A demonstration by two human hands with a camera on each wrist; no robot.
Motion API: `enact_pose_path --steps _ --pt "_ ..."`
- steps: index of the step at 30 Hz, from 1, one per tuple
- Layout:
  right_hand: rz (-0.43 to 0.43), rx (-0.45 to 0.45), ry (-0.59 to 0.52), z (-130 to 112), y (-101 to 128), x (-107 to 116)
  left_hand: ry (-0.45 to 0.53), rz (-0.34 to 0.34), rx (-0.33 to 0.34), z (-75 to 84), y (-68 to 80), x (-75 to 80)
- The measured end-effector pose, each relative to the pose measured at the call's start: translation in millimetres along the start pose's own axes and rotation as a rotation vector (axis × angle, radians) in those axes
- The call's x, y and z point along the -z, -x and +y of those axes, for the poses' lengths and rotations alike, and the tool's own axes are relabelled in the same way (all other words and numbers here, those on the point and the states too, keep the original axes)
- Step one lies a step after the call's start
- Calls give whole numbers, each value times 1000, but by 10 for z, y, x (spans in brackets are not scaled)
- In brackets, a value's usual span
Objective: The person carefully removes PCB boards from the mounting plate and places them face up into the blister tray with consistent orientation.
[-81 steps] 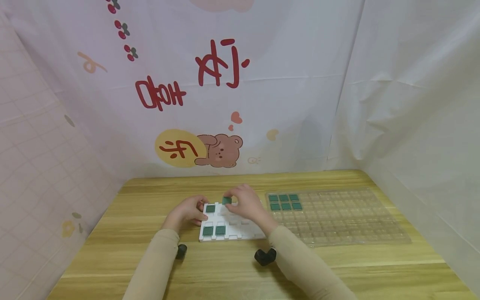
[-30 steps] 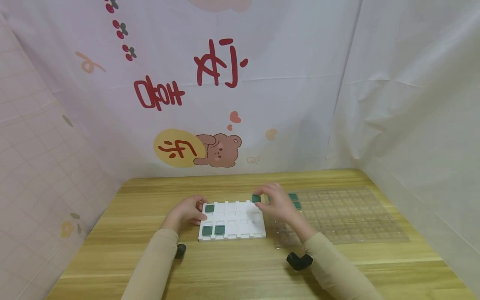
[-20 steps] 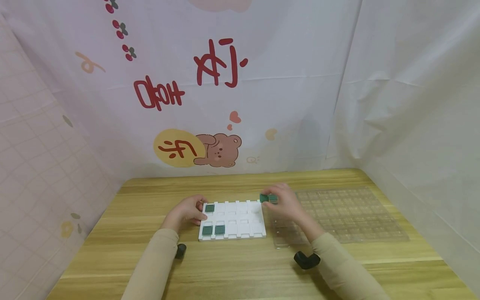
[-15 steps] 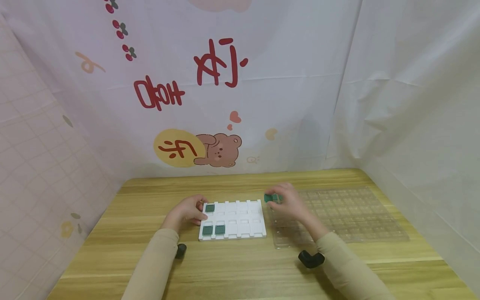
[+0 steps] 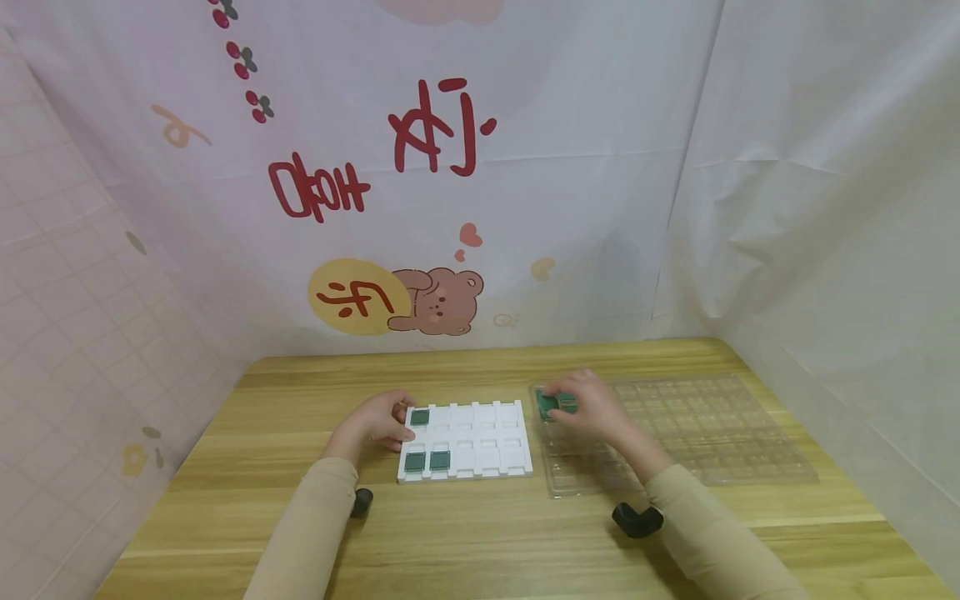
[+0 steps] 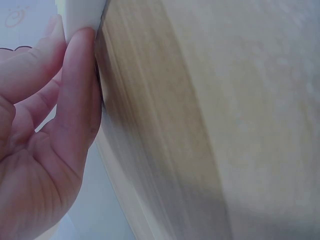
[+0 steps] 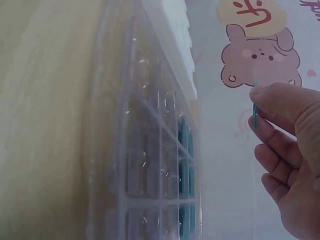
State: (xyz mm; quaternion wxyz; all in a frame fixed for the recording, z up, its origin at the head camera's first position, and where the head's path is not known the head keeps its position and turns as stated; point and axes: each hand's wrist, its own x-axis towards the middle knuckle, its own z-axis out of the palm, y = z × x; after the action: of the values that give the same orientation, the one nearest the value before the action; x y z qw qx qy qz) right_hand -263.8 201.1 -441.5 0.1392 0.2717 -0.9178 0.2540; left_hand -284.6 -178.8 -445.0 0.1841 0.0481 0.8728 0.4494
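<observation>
White tray point(image 5: 487, 457) gripped at one end by the left hand point(image 5: 378, 419); right hand point(image 5: 588, 404) pinches a green chip point(image 7: 255, 111) over the clear tray point(image 5: 697, 433); red characters point(image 5: 469, 133) mark the backdrop point(image 5: 562, 208).

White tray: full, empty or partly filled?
Partly filled: the white tray holds three green chips, two in the near row, one in the far; its other pockets show bare.

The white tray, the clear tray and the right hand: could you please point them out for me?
White tray point(image 5: 489, 458), head view: an empty front-row compartment.
Clear tray point(image 5: 705, 432), head view: its bare middle.
Right hand point(image 5: 594, 408), head view: back of the hand.
</observation>
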Motion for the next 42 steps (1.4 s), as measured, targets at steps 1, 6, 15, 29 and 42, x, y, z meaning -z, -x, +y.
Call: enact_pose_path --steps 1,6,15,29,42 --pt "-1 4 7 6 5 0 3 0 0 -1 1 -1" --pt "0 26 47 35 24 -9 4 1 -3 -3 -2 -2" --pt "-51 51 119 56 38 -24 -10 6 9 -3 -9 -3" --pt "-174 21 217 97 42 -68 -26 10 18 5 0 -4" --pt "-222 48 257 126 48 -117 -21 5 8 -10 -25 -10"
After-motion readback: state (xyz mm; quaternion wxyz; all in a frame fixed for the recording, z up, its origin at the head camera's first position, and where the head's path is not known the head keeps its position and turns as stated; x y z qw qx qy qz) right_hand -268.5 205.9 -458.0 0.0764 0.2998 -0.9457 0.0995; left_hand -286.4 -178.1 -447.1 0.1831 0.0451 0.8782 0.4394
